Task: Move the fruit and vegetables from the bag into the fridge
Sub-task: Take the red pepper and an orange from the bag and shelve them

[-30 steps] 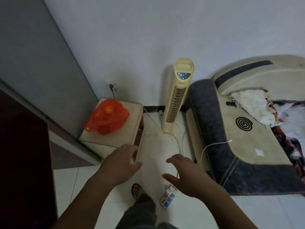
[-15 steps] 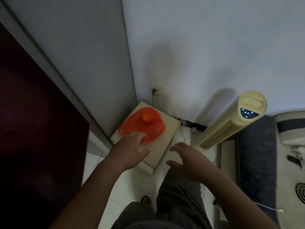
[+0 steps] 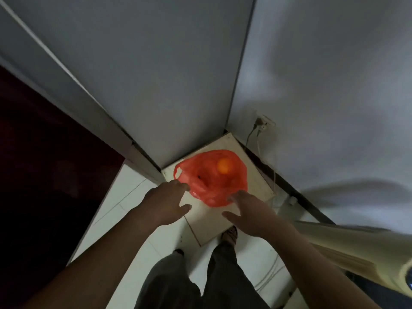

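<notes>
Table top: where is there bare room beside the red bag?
The table is bare at its near edge, between the left hand and right hand, and in a strip by the wall. The red bag crowds the middle.

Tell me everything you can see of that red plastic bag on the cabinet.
The thin, translucent red plastic bag sits slumped on the pale wooden cabinet top, in the wall corner. A handle loop sticks out at its left. A round orange fruit shows through it; other contents are unclear. The open left hand and right hand flank its near edge; contact cannot be told.
</notes>
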A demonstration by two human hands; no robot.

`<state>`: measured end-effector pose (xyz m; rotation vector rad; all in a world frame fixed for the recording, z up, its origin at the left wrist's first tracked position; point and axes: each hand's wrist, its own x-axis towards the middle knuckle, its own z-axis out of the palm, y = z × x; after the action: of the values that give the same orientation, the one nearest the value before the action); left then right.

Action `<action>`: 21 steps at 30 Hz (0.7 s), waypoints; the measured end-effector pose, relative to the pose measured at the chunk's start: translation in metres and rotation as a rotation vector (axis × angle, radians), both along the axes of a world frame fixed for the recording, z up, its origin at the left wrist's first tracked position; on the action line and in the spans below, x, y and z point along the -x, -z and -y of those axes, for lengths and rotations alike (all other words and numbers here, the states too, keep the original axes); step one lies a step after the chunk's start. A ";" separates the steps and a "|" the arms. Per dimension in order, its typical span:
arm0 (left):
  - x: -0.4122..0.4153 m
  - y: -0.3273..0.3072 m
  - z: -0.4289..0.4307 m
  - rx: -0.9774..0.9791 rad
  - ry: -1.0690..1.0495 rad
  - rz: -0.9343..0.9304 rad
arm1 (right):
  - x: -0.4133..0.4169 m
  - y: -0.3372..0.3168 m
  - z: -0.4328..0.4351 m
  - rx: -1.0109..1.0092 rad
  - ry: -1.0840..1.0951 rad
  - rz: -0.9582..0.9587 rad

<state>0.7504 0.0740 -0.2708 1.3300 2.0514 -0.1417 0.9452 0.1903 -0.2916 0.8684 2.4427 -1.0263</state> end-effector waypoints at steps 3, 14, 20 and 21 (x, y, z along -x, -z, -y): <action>-0.001 0.028 -0.035 0.003 0.028 0.003 | 0.001 0.031 -0.033 0.027 -0.033 0.011; 0.019 0.146 -0.094 -0.140 0.037 0.117 | 0.035 0.129 -0.093 -0.036 0.126 -0.061; 0.043 0.198 -0.097 -0.174 0.114 0.135 | 0.045 0.173 -0.113 -0.170 0.148 -0.121; 0.048 0.204 -0.097 -0.169 0.111 0.128 | 0.048 0.178 -0.115 -0.175 0.118 -0.110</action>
<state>0.7022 0.1713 -0.4748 1.5166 1.9172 0.0681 0.8975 0.3054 -0.4696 1.0493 2.6320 -0.9321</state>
